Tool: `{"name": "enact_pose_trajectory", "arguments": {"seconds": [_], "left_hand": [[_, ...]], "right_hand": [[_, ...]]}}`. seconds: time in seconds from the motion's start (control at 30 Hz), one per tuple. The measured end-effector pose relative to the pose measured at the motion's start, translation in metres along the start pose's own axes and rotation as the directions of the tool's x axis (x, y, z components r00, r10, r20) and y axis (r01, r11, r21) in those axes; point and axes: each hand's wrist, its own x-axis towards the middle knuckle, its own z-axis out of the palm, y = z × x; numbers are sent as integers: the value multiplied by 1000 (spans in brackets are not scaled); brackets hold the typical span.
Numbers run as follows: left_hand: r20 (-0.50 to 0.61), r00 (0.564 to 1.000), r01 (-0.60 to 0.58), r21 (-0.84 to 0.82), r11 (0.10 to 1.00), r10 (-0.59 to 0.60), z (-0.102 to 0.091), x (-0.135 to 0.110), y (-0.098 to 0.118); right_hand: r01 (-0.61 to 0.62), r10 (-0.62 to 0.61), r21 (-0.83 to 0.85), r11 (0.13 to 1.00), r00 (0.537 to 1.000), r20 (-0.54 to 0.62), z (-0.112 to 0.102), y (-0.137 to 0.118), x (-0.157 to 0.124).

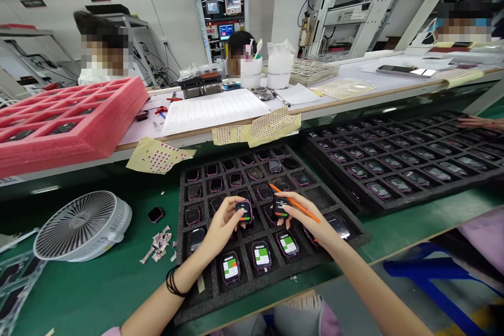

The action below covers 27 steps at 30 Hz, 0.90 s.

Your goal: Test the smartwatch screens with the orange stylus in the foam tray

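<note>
Your left hand [222, 224] pinches lit smartwatch [244, 211]; right hand [305, 223] grips second watch [281, 208] and orange stylus [295, 202], both held over foam tray [205, 299]. Watches below grip [262, 256] lit; far-row watches [216, 185] beyond grip mostly dark.

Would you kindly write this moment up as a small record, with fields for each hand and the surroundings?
Left hand: holds a black square smartwatch with a lit screen
Right hand: holds a second black square smartwatch and a thin orange stick
Beneath hands: black foam tray of watches
Nearby: white desk fan; pink foam tray
</note>
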Motion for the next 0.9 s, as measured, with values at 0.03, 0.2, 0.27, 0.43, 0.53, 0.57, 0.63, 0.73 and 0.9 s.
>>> {"name": "enact_pose_trajectory", "arguments": {"seconds": [0.03, 0.2, 0.27, 0.43, 0.53, 0.57, 0.63, 0.73, 0.9], "left_hand": [[-3, 1000, 0, 0, 1000, 0, 0, 0, 0], [-5, 1000, 7, -29, 1000, -7, -1, -1, 0], [-1, 1000, 3, -37, 999, -3, -2, -1, -1], [8, 1000, 0, -41, 999, 0, -2, 0, -1], [8, 1000, 1, -42, 999, 0, -2, 1, -2], [9, 1000, -2, -42, 999, 2, -2, 1, -2], [10, 1000, -7, -42, 999, 8, -2, 1, -3], [8, 1000, -6, -36, 999, 6, -3, 0, -3], [6, 1000, -6, -35, 999, 7, -3, 0, -3]], "right_hand": [[0, 0, 0, 1000, 1000, 0, 0, 0, 0], [3, -3, 3, 1000, 1000, -8, 1, 0, 0], [3, -3, 6, 1000, 1000, -12, 1, 1, 0], [9, -9, 8, 1000, 1000, -15, -1, 5, 2], [5, -5, 5, 1000, 1000, -20, 0, 6, 3], [6, -6, 7, 1000, 1000, -25, 0, 6, 3], [11, -10, 17, 1000, 999, -33, 0, 4, 2], [18, -16, 32, 999, 999, -34, 1, 3, 2], [13, -12, 31, 999, 999, -34, 1, 2, 2]]}}
